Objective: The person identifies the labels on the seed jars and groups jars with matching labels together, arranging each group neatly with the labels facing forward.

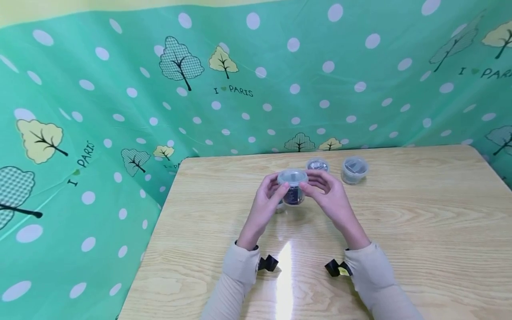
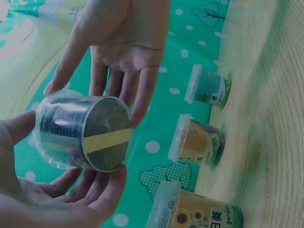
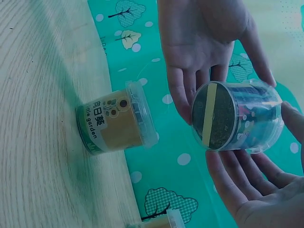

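Both hands hold a clear plastic cup (image 1: 293, 190) with a lid and a dark printed label, raised above the table. My left hand (image 1: 265, 198) grips its left side, thumb up by the lid and fingers spread around the far side. From the other side my right hand (image 1: 331, 198) grips it in the same way. A yellow strip crosses the cup's dark underside (image 2: 107, 137) in the left wrist view. Partly hidden behind the left hand stands another lidded cup (image 1: 279, 207), its label showing sunflowers in the right wrist view.
Two more lidded cups stand toward the back of the wooden table (image 1: 424, 213): one cup (image 1: 318, 165) just behind the hands, another cup (image 1: 354, 170) to its right. A green dotted cloth (image 1: 248, 102) hangs along the back and left edges.
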A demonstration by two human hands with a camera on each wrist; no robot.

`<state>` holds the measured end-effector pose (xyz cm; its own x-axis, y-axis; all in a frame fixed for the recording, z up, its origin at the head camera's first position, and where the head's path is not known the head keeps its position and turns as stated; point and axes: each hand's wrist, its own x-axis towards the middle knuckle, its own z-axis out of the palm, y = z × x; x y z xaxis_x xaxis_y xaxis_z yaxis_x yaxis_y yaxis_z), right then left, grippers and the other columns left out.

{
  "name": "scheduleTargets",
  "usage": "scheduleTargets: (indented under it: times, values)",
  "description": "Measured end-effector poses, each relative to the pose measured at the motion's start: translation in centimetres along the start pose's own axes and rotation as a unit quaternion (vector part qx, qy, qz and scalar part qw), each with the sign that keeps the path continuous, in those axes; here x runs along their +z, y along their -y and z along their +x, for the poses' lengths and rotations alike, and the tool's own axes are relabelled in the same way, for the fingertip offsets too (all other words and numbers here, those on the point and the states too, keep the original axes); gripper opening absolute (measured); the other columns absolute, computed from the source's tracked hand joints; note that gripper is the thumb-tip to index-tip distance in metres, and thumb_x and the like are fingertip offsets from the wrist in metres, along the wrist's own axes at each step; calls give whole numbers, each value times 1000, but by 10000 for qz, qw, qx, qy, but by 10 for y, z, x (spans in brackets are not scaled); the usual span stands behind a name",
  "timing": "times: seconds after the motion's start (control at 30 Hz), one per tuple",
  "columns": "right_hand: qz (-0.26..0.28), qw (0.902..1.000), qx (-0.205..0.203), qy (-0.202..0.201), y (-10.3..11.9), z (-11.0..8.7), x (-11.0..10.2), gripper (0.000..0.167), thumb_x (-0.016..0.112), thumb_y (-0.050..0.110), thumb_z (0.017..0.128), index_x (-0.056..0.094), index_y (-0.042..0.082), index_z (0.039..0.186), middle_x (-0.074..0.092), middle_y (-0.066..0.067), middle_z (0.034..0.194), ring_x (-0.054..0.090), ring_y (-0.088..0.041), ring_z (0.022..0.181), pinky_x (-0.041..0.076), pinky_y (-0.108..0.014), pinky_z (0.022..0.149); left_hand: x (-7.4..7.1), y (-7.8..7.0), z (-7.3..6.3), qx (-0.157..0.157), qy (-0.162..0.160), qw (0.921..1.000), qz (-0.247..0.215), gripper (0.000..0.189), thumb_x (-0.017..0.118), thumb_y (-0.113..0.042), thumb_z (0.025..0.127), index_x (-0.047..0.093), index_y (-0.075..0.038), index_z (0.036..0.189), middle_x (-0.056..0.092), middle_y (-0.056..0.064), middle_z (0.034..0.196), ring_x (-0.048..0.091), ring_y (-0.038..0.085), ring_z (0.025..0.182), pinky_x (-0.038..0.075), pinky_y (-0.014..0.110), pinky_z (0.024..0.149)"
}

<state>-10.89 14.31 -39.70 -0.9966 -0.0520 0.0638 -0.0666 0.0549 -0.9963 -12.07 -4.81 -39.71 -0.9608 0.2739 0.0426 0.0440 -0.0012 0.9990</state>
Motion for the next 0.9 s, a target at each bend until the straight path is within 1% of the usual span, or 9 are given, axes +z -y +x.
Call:
scheduleTargets:
  times: [0.1,0.2,0.47,0.53,0.6,0.67,0.73,0.83,0.9]
  values:
    - [-90,10000,3,-9,1,1,1,52,71,27,93,53,4,136,58,-15,129,58,-21,116,56,-22,90,-1,1,1,9,-21,10000,21,51,61,-26,99,45,-6,142,57,14,137,54,26,128,41,41,113]
    - [-108,9999,10,42,3,1,2,52,69,27,94,51,3,136,56,-15,130,57,-21,116,56,-22,90,-3,1,2,21,-1,10000,17,49,61,-26,99,46,-6,142,57,14,136,55,27,126,42,41,112]
    - [53,9998,-99,187,4,1,1,47,64,25,98,51,-2,134,58,-19,126,61,-15,109,59,-30,89,-9,1,1,101,124,9995,-284,44,55,-23,101,49,-3,139,58,18,131,59,27,119,47,38,107]
    - [3,9997,-67,223,4,1,0,48,63,27,98,52,-1,135,58,-18,128,60,-17,112,57,-28,91,-9,1,1,102,158,9993,-312,44,55,-23,101,49,-3,139,58,17,131,59,25,119,47,37,107]
    - [-86,9994,6,339,3,1,0,50,60,29,100,50,1,140,56,-18,134,58,-22,120,55,-24,94,-9,1,1,105,215,9993,-297,44,54,-25,101,50,-3,139,58,17,131,58,24,119,47,38,107]
    - [-114,9988,73,473,2,1,0,51,56,31,102,47,3,144,53,-18,141,54,-28,128,52,-22,98,-9,1,1,111,279,9991,-297,44,53,-26,101,50,-3,139,58,17,131,57,23,119,46,42,107]
    - [-95,9982,114,577,2,0,0,51,52,31,104,45,4,147,49,-19,146,50,-32,133,50,-22,100,-9,1,1,112,351,9989,-292,44,52,-28,102,50,-3,138,58,18,130,56,23,118,46,47,107]
    - [23,9981,120,605,3,0,2,51,51,31,104,44,4,147,48,-21,147,50,-33,133,50,-23,100,-9,0,1,99,426,9987,-275,45,50,-29,102,50,-2,138,57,18,130,56,23,118,45,50,107]
    - [66,9983,91,564,3,0,2,50,52,30,104,45,3,146,50,-21,145,53,-31,129,52,-22,98,-10,0,2,77,440,9987,-235,45,50,-28,103,49,-2,139,57,18,131,56,24,120,45,48,108]
